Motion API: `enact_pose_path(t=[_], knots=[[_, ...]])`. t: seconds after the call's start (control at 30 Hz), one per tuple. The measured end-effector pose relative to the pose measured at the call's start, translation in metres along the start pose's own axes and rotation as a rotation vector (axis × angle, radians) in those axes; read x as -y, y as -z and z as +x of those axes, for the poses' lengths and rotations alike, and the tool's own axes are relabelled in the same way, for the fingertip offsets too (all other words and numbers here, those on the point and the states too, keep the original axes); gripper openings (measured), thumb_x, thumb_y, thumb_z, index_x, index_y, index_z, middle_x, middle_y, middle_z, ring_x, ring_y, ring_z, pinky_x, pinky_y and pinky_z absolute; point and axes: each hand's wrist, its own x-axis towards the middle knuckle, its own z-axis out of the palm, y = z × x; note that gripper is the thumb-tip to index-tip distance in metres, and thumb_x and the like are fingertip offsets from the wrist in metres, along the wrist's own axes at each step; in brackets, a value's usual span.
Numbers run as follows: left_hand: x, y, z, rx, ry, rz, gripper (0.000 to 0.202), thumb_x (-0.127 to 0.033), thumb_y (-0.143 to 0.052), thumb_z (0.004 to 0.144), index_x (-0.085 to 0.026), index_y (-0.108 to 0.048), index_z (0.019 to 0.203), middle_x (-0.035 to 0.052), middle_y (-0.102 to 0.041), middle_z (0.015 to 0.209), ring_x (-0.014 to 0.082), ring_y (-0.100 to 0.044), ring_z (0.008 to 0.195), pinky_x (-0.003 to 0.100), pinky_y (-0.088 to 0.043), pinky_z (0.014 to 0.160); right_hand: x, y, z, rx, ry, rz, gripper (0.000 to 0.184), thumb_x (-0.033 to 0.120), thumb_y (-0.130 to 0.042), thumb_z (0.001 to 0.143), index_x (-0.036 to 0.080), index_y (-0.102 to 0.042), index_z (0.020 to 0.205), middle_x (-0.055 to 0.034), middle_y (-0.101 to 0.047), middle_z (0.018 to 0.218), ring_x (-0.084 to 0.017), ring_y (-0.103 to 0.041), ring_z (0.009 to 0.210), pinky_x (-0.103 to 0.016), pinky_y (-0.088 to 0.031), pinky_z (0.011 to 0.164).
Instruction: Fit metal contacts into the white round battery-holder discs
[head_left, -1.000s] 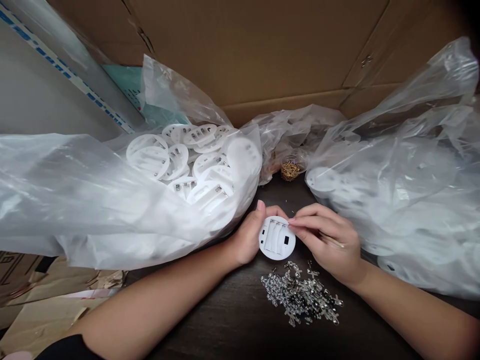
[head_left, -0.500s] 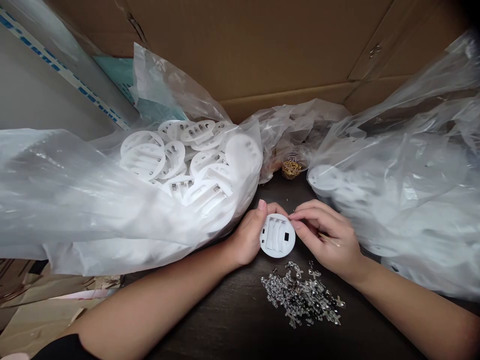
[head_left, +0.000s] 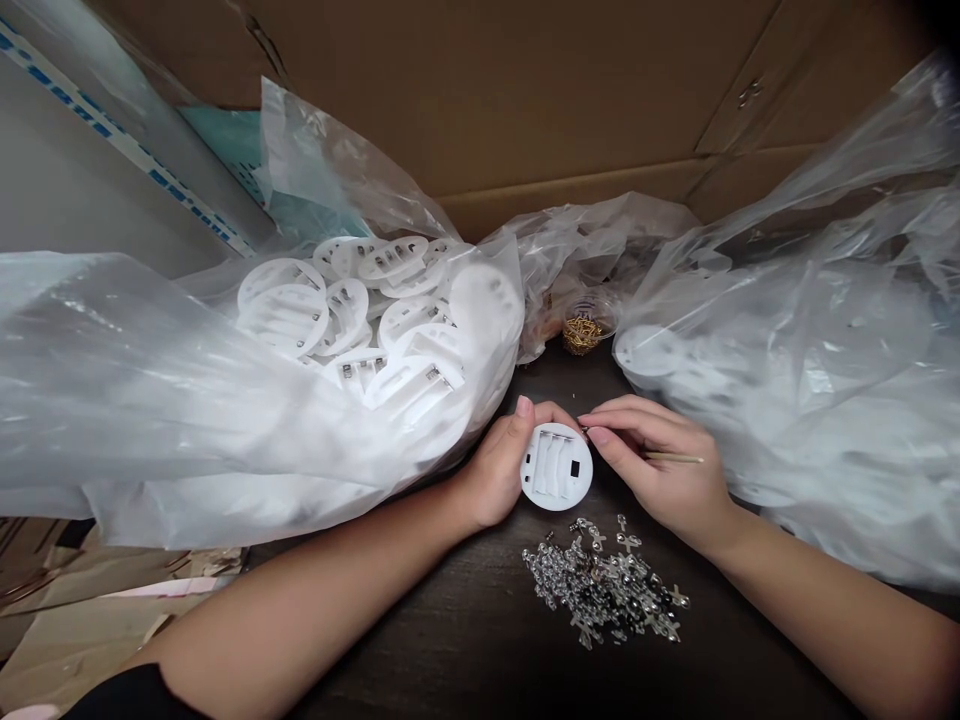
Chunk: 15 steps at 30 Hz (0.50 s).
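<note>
My left hand (head_left: 501,465) grips a white round battery case (head_left: 556,467) by its left edge, thumb on top and fingers behind it. Its battery slots and a small dark square opening face me. At the case's upper right edge, my right hand (head_left: 660,455) has thumb and index finger pinched together over a tiny metal-looking piece, too small to name. A thin pale stick (head_left: 679,458) is tucked in that same hand and pokes out across its back. Just below both hands, a pile of small silver metal battery contacts (head_left: 607,585) lies on the dark table (head_left: 420,620).
On the left, a clear plastic bag (head_left: 225,430) bulges with white round cases (head_left: 285,315). Another bag (head_left: 825,400) of white parts stands on the right. A clear cup of gold-coloured small pieces (head_left: 583,333) sits behind my hands. Cardboard (head_left: 525,100) walls off the back.
The stick in my right hand now shows more fully, swung out nearly level. My right fingertips remain by the case's edge, and the case has barely shifted in my left hand.
</note>
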Motion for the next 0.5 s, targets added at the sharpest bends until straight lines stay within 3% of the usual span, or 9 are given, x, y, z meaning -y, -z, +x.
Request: enact_pose_path(t=[0.3, 0.4, 0.5], knots=[[-0.003, -0.005, 0.002, 0.0, 0.105, -0.057, 0.083, -0.08, -0.017, 0.094, -0.014, -0.069, 0.094, 0.0049, -0.062, 0.07, 0.0113, -0.054, 0.056, 0.022, -0.04, 0.05, 0.013, 0.0, 0.004, -0.086, -0.074, 0.066, 0.014, 0.012, -0.07, 0.089, 0.022, -0.075, 0.097, -0.0041, -0.069, 0.097, -0.009, -0.057, 0.064, -0.026, -0.04, 0.047], [-0.003, -0.009, 0.001, 0.036, 0.174, -0.107, 0.084, -0.08, -0.013, 0.094, -0.016, -0.067, 0.102, 0.0014, -0.057, 0.062, 0.0124, -0.053, 0.045, 0.022, -0.038, 0.04, 0.021, 0.002, 0.009, -0.078, -0.017, 0.042, 0.015, 0.01, -0.071, 0.087, 0.022, -0.074, 0.097, -0.0039, -0.07, 0.096, -0.008, -0.054, 0.059, -0.026, -0.039, 0.046], [0.0, -0.009, 0.002, 0.046, 0.122, -0.101, 0.082, -0.081, -0.017, 0.093, -0.015, -0.067, 0.1, 0.0005, -0.056, 0.062, 0.0113, -0.053, 0.045, 0.022, -0.039, 0.041, 0.026, 0.001, 0.013, -0.009, 0.098, -0.025, 0.019, 0.008, -0.072, 0.086, 0.021, -0.075, 0.099, -0.0043, -0.072, 0.1, -0.005, -0.048, 0.053, -0.025, -0.037, 0.043]])
